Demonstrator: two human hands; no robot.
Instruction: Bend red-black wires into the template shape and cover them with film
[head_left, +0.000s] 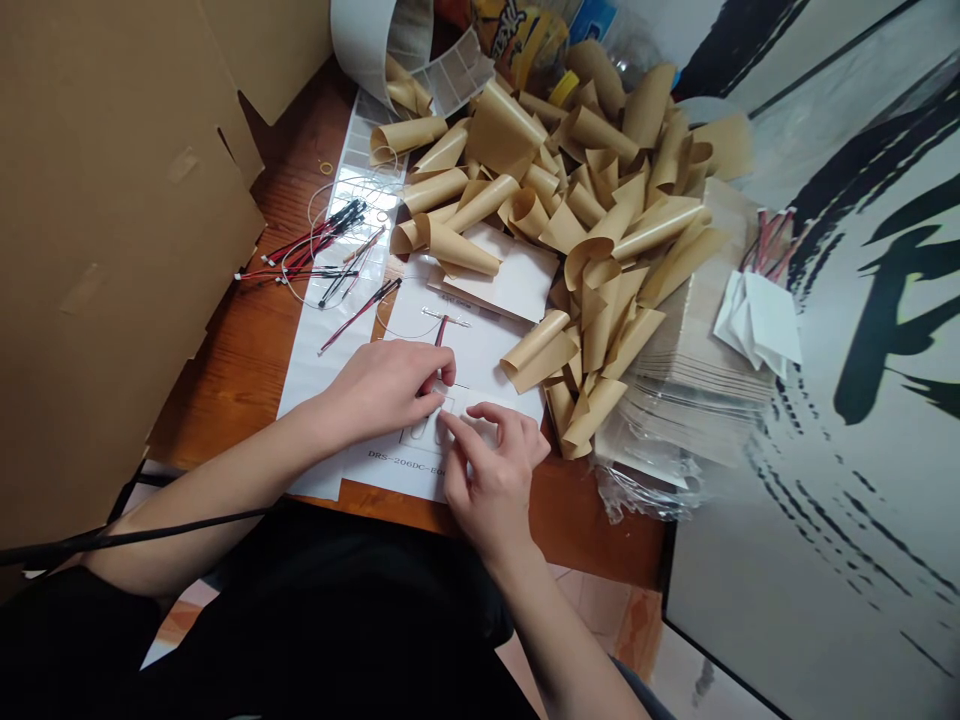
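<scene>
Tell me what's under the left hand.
The left hand lies over a white printed sheet, and a red-and-black wire lead runs beneath its fingers. Whatever lies directly under the palm is covered.

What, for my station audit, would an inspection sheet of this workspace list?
surface: wooden tabletop, partly under a printed white sheet
job's things: short red-and-black wire, small white card
clutter: curled kraft paper sheets, stacked kraft sheets in clear plastic
grippers: left hand with fingertips beside the wire; right hand with fingers on the card
cables: bundled red-and-black leads with black connectors
surroundings: cardboard box panel, brush-stroke printed board
</scene>
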